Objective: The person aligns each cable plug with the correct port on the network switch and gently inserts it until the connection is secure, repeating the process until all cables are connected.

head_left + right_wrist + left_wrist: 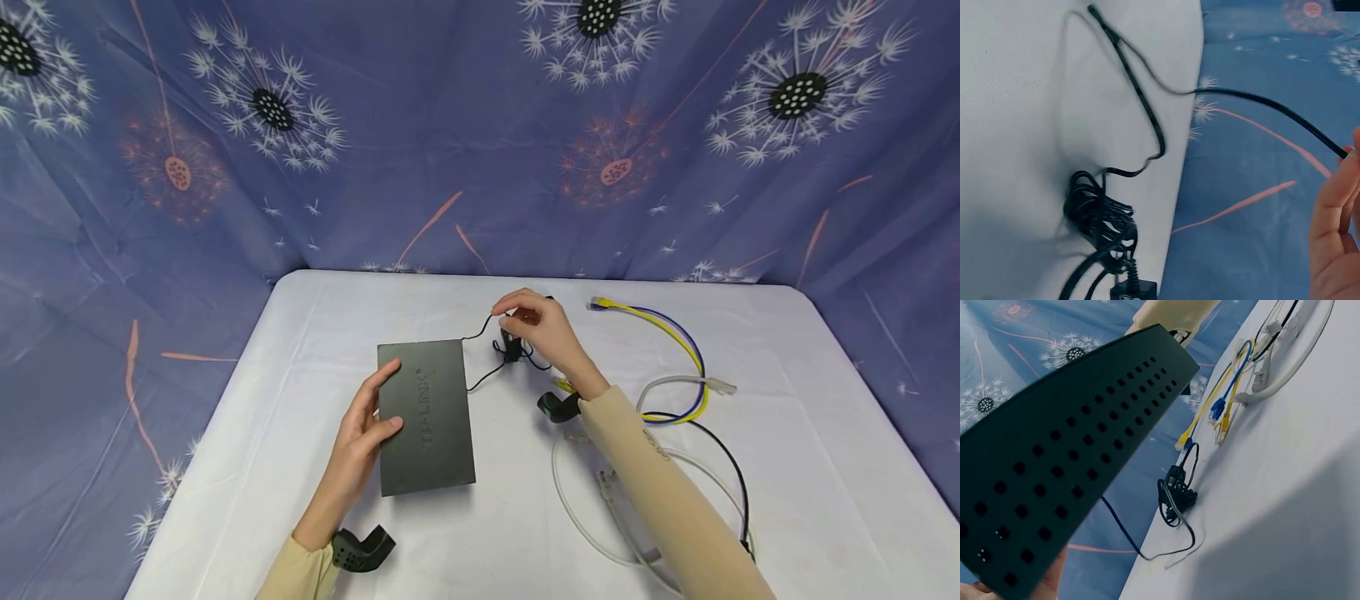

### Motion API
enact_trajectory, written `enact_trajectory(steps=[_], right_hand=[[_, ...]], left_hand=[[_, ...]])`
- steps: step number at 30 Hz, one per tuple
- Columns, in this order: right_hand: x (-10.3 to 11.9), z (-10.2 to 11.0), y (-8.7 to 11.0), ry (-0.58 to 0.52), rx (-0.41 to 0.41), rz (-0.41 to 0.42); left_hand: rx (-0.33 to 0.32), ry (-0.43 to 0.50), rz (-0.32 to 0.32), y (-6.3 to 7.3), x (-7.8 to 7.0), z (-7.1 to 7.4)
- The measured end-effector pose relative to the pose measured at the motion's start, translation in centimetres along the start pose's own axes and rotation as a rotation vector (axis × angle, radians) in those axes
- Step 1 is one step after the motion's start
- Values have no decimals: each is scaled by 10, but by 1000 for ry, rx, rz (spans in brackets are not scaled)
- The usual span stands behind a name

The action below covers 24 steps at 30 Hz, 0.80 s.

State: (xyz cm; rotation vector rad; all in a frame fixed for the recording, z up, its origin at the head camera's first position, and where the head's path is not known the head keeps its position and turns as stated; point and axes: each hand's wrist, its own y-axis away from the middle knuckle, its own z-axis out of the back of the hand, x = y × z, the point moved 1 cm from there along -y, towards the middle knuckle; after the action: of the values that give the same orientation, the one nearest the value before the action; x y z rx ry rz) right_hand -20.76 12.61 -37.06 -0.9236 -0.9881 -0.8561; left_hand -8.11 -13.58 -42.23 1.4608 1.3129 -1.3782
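My left hand [351, 454] grips a flat black TP-LINK network switch [431, 425] by its left side, with the thumb lying on the face that carries the raised logo. Rows of vent holes show along the side of the switch [1072, 450] in the left wrist view. Beyond its upper right corner, my right hand [538, 323] pinches a thin black power cable [1266, 103] between thumb and fingertips. That cable runs down to a bundled black coil [1100, 215] on the table, where a black block [1134, 290] sits by the coil.
Yellow and blue network cables [693, 342] curve across the right of the white table [285, 375]. Grey network cables [562, 500] lie looped under and around my right forearm. A black cable [738, 475] trails there too. Behind the table hangs a blue patterned cloth [375, 150].
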Motion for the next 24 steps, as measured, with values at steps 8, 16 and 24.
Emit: enact_trajectory(steps=[8, 16, 24], right_hand=[[-14, 11, 10, -132, -24, 42], [-3, 17, 28, -191, -69, 98], [9, 23, 44, -203, -101, 179]], left_hand=[[2, 13, -27, -1, -1, -2], [4, 18, -33, -1, -5, -5], [29, 29, -61, -1, -12, -9]])
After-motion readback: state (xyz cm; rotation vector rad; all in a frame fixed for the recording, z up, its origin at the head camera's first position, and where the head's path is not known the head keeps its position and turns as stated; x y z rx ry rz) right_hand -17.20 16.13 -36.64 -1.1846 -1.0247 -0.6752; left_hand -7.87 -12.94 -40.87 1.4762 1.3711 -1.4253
